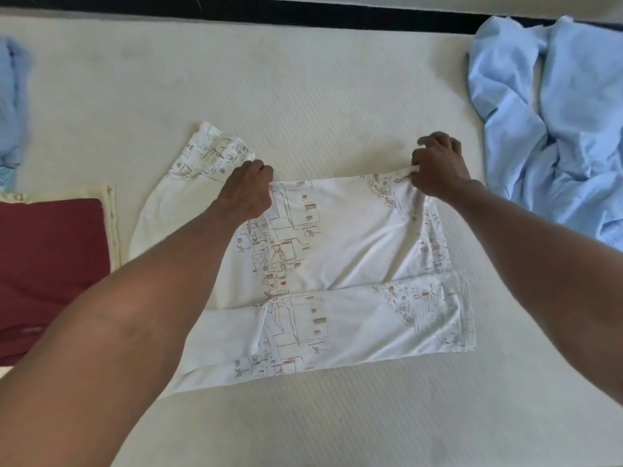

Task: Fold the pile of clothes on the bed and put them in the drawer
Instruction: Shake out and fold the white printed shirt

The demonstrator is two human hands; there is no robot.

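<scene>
Nearly the whole view is filled by a cream-white mattress surface with a fine ribbed, quilted texture (303,96). A few faint grey smudges are seen on it near the top left and at the bottom centre. Along the top edge a narrow black band (337,13) is seen running across, and beyond it a pale off-white strip (404,0), floor or wall cannot be told. Soft, even daylight is cast throughout; only mild shadows are seen.
</scene>
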